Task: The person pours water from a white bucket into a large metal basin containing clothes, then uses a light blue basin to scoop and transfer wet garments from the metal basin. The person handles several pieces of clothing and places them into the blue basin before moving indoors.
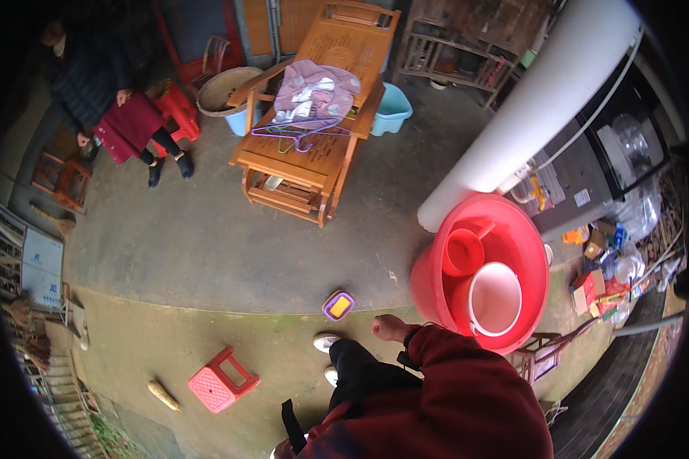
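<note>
My right hand (391,328), in a dark red sleeve with a dark band at the wrist, hangs in front of my body with its fingers curled closed. Nothing shows in it. My left hand is out of sight. Past my right hand, a small purple-rimmed box with a yellow middle (338,305) lies on the ground near my shoe (327,342). To the right of the hand stands a big red tub (425,287). Inside it are a red dipper (464,252) and a pale pink bucket (494,298).
A red plastic stool (223,380) lies tipped at the lower left. Ahead, a wooden lounge chair (291,172) bears cloths and hangers. A person (99,84) stands at the far left by a red stool (177,111). A white pillar (528,115) rises behind the tub.
</note>
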{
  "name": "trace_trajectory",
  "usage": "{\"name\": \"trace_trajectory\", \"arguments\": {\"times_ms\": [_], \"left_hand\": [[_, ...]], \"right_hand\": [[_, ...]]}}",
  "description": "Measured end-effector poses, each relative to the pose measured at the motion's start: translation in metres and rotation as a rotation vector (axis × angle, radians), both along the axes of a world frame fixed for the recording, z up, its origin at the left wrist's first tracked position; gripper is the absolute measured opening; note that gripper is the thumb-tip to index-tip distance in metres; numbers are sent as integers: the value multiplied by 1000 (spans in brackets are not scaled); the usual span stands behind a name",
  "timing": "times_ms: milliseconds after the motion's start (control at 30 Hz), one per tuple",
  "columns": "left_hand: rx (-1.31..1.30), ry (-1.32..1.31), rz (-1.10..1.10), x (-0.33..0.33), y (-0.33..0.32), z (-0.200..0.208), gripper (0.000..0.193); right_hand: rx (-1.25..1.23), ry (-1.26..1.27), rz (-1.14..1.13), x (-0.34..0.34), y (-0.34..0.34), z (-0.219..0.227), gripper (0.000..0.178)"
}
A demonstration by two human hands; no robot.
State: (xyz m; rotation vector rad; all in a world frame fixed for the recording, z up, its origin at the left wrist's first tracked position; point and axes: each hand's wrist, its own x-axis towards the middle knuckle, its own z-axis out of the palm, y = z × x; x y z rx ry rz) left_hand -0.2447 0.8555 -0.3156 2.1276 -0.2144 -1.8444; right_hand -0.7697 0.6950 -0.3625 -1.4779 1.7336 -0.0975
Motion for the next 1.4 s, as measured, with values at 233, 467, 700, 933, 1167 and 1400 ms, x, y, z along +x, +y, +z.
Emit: {"name": "trace_trajectory", "arguments": {"times_ms": [233, 467, 700, 933, 1167, 1400], "left_hand": [[50, -7, -254, 47, -57, -13, 24], [-139, -110, -232, 1, -205, -9, 31], [-230, 121, -609, -246, -307, 51, 34], [-384, 522, -964, -450, -366, 153, 27], [-457, 487, -1132, -549, -476, 166, 25], [-613, 463, -1219, -650, -664, 134, 25]], "right_hand": [[128, 17, -282, -39, 145, 33, 24], [17, -344, -813, -51, 160, 69, 22], [-292, -301, -512, -76, 62, 93, 22], [-458, -359, -426, -117, -53, 155, 19], [-533, -433, -570, -155, -184, 166, 17], [-510, -303, -908, -225, -317, 148, 22]]}}
